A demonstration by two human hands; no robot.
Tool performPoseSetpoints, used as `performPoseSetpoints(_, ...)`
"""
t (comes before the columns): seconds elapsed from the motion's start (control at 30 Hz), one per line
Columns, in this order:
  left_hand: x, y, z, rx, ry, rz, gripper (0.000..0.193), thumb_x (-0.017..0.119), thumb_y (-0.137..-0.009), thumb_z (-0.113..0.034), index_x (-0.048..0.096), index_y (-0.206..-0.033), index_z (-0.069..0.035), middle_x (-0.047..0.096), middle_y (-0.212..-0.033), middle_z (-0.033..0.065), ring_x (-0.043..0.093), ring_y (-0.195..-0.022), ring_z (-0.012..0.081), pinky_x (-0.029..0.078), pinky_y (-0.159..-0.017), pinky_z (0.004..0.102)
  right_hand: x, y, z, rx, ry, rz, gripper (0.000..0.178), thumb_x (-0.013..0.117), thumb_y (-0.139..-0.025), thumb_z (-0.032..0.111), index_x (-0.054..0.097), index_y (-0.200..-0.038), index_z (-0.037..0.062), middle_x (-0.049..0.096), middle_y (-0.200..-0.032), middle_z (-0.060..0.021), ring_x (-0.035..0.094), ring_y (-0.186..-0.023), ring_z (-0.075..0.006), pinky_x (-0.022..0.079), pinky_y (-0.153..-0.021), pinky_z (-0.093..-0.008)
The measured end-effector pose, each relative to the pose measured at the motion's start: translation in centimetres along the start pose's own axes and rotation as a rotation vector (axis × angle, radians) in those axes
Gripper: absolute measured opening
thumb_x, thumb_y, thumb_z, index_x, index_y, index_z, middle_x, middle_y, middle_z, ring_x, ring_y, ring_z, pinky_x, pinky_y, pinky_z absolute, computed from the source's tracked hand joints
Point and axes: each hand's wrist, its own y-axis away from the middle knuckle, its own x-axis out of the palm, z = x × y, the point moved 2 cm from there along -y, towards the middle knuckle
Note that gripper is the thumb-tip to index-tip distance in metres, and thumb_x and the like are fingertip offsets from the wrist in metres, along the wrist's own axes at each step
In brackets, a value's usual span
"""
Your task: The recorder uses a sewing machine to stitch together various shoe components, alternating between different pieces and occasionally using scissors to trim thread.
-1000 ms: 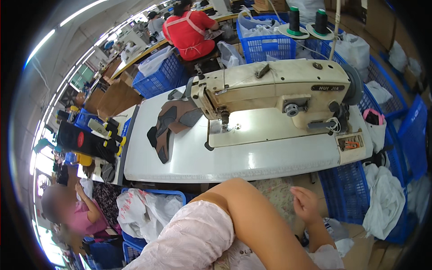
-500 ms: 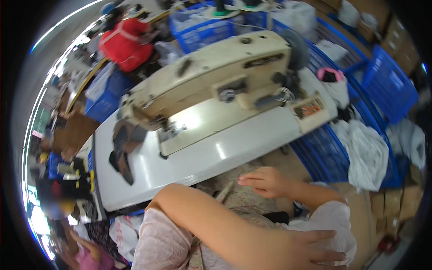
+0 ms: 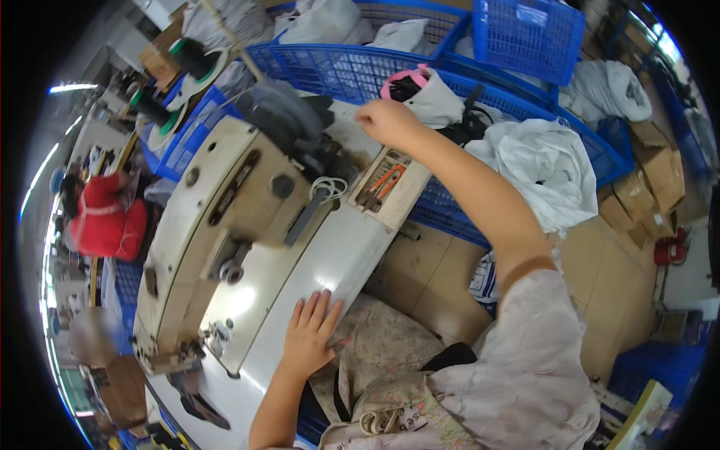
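Observation:
My left hand (image 3: pixel 311 334) lies on the near edge of the white sewing table (image 3: pixel 330 270), palm down with fingers spread. Beyond it stands a cream sewing machine (image 3: pixel 199 217). My right arm reaches to the table's far right end. There my right hand (image 3: pixel 388 122) is closed, its fingertips bent under; whatever they hold is hidden. It is above a small wooden tray (image 3: pixel 394 214) with orange-handled pliers (image 3: pixel 386 184), and right of the machine's grey handwheel (image 3: pixel 281 112). Dark cut pieces (image 3: pixel 196 401) lie by the needle end.
Blue plastic crates (image 3: pixel 337 71) line the table's far side. A white bag with pink trim (image 3: pixel 424 94) and a crumpled white sack (image 3: pixel 544 169) rest by them. Green-based thread cones (image 3: pixel 191 58) stand behind the machine. A person in red (image 3: pixel 112 217) sits at far left.
The view has turned to the right. My left hand has gone from my right sleeve to the table edge. My right hand has moved from above my lap to the table's far end.

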Motion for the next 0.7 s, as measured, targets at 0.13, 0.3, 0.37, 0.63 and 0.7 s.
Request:
performPoseSetpoints(0.13,2.1,0.4,1.7,0.011,-0.139,0.031,0.076,0.076,-0.071,-0.025,0.048,-0.141,-0.013,0.043,-0.146,0.017,0.04,-0.134,0.0372,0.028,-0.112,0.0533,4.8,-7.6,-3.1,0.129,-0.015,-0.057,0.025,0.067,-0.075,0.025,0.075,-0.094,0.011,0.069,-0.095,-0.0182,0.067,-0.09,-0.0375,0.054,-0.08,-0.0452)
performPoseSetpoints(0.3,2.6,0.7,1.8,-0.014,-0.152,0.046,0.072,0.076,-0.07,-0.025,0.052,-0.138,-0.013,0.045,-0.144,0.0166,0.042,-0.133,0.0362,0.029,-0.112,0.0543,10.2,-12.2,-2.3,0.137,0.015,0.042,0.064,0.08,-0.069,0.051,0.071,-0.108,0.0013,0.062,-0.123,-0.0186,0.054,-0.12,-0.0378,0.049,-0.096,-0.0461)
performPoseSetpoints(0.37,2.5,0.5,1.8,0.005,-0.183,0.032,0.07,0.076,-0.07,-0.026,0.054,-0.136,-0.013,0.045,-0.144,0.0163,0.043,-0.132,0.0361,0.03,-0.111,0.0549,11.3,-12.7,-1.9,0.149,0.11,0.19,0.07,0.084,-0.063,0.052,0.07,-0.11,0.0022,0.063,-0.122,-0.0179,0.055,-0.121,-0.0367,0.047,-0.098,-0.0461)
performPoseSetpoints(0.63,3.1,0.8,1.9,0.024,-0.197,0.02,0.069,0.076,-0.071,-0.025,0.054,-0.135,-0.013,0.046,-0.143,0.017,0.044,-0.131,0.037,0.032,-0.109,0.0563,11.7,-13.2,-2.9,0.264,-0.029,0.191,0.074,0.089,-0.057,0.045,0.068,-0.113,0.0024,0.064,-0.122,-0.0175,0.057,-0.12,-0.035,0.049,-0.096,-0.0466)
performPoseSetpoints(0.7,3.0,0.8,1.9,0.025,-0.201,0.013,0.069,0.076,-0.071,-0.024,0.054,-0.135,-0.013,0.046,-0.143,0.0172,0.044,-0.131,0.0371,0.032,-0.109,0.0565,11.9,-13.6,-3.7,0.404,-0.161,0.186,0.069,0.089,-0.059,0.039,0.069,-0.114,0.0013,0.066,-0.119,-0.0199,0.061,-0.114,-0.0362,0.05,-0.093,-0.0454)
